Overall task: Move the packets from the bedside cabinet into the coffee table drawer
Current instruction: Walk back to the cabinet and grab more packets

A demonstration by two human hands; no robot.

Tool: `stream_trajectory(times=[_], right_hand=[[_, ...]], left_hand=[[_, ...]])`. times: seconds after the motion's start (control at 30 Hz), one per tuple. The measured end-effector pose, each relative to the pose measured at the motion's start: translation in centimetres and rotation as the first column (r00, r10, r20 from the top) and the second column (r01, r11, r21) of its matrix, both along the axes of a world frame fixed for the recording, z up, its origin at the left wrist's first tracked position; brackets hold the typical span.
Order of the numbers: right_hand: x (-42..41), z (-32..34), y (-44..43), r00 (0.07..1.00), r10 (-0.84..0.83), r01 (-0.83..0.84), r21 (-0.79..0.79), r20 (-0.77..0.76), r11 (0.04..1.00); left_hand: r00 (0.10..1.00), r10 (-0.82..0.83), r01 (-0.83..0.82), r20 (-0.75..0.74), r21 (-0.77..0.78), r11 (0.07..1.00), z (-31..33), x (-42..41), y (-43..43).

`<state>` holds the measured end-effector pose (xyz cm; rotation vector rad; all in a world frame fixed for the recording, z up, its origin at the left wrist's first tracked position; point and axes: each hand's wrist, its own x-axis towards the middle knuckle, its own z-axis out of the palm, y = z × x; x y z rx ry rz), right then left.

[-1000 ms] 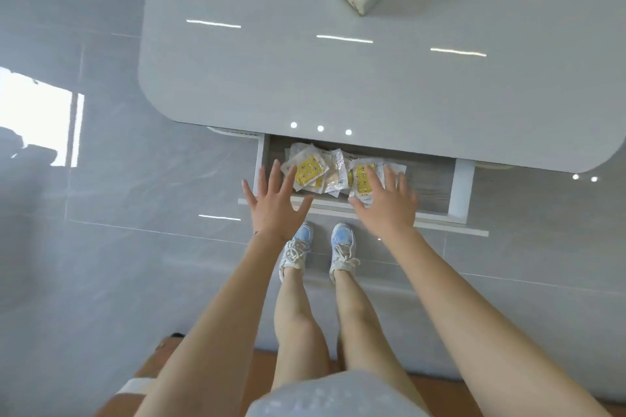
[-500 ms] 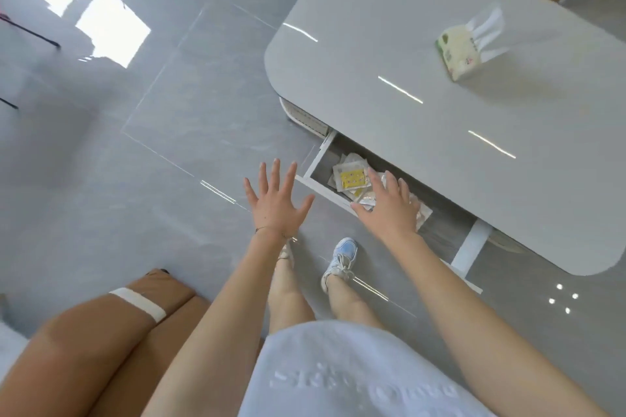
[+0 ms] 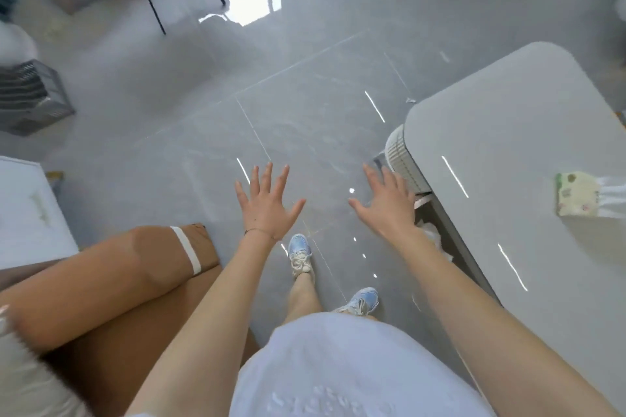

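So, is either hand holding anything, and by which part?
Nothing is held: the left hand and the right hand are both open and empty.

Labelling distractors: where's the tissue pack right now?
Head view, far right: the tissue pack lies on the coffee table top, to the right of the open right hand.

- Bare grey floor (image 3: 305, 95) straight ahead: I see open passage there.
- Coffee table (image 3: 508, 145) walls off my right, its edge just beside my right hand (image 3: 389, 210).
- Brown cushioned seat (image 3: 118, 281) blocks the lower left.
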<state>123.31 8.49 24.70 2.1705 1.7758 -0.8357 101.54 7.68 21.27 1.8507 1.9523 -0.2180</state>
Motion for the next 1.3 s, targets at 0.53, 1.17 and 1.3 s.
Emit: stream_trajectory(times=[0.53, 1.17, 1.3], right_hand=[[-22.1, 1.3, 13.8, 0.905, 0.423, -0.423, -0.016, 0.043, 0.906], [-49.7, 1.1, 32.5, 0.513, 0.857, -0.858, -0.011, 0.048, 0.514], [-55.4, 1.5, 34.2, 0.401, 0.914, -0.914, -0.04, 0.064, 0.404]], left_hand=[[0.861, 0.506, -0.505, 0.054, -0.032, 0.863, 0.6, -19.5, 4.1], [0.348, 0.927, -0.93, 0.137, -0.072, 0.36, 1.1, -39.6, 15.0], [0.234, 0.957, -0.968, 0.173, -0.048, 0.245, 2.0, -44.4, 16.4]])
